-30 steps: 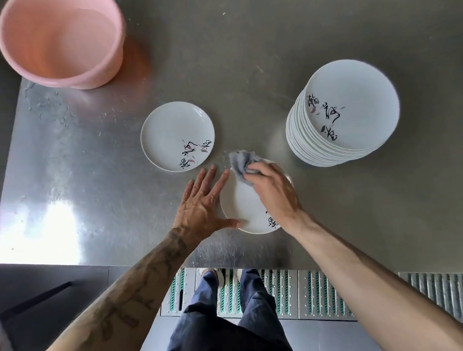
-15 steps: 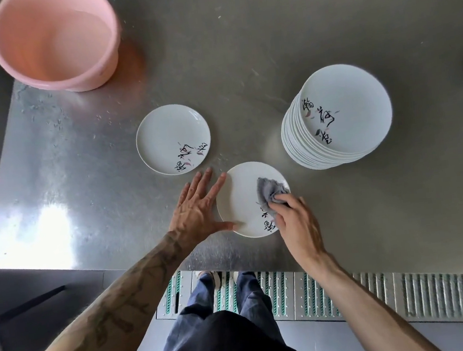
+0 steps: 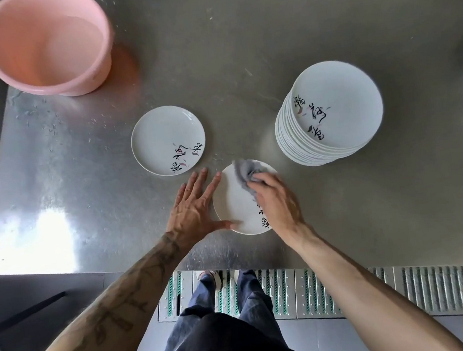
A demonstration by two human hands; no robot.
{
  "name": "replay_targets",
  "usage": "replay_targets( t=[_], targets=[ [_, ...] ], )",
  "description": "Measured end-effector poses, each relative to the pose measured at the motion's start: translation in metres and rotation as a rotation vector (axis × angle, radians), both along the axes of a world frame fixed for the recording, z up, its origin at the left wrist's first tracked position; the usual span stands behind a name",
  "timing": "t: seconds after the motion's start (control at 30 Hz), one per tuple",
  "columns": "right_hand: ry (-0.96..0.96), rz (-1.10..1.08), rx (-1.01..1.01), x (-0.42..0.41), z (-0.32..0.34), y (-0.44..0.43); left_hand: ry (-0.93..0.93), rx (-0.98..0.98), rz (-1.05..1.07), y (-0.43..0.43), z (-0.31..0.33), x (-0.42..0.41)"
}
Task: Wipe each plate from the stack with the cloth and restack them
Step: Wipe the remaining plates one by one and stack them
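Steel table [image 3: 343, 220]: one stack [image 3: 331, 107], two loose plates [image 3: 163, 136] [image 3: 234, 203]; left hand [image 3: 192, 211] spread, right hand [image 3: 277, 202] gripping cloth [image 3: 246, 173].

Both arms bare here, no sleeves over them. The left forearm [image 3: 118, 310] is covered in dark tattoo work, blocky shapes and lines running all the way to the wrist below the left hand [image 3: 191, 211]. The right forearm [image 3: 350, 285] is bare too. Down below, loose dark blue-grey trousers [image 3: 221, 336], and light shoes [image 3: 216, 277] with dark trim poking out.
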State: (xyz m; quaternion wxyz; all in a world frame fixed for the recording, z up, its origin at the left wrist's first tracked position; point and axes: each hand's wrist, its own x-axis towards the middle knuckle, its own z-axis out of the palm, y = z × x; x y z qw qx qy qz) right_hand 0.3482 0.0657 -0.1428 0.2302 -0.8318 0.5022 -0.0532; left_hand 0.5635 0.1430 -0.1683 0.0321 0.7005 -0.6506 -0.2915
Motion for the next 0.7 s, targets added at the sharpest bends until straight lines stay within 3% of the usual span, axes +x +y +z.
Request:
replay_targets(
  t=[0.17,0.43,0.6,0.7],
  targets=[
    [0.137,-0.119,-0.057,-0.030,0.011,0.023,0.014,-0.015,0.015,0.000,-0.003,0.000],
    [-0.171,-0.232,0.221,-0.007,0.013,0.092,-0.097,-0.009,-0.044,0.000,0.002,-0.002],
    [-0.183,-0.303,0.167,-0.015,0.014,0.087,-0.156,-0.210,-0.361,0.001,0.002,-0.011],
    [-0.162,-0.355,0.118,-0.028,0.015,0.079,-0.122,-0.218,-0.495,0.000,0.001,-0.026]
  ],
)
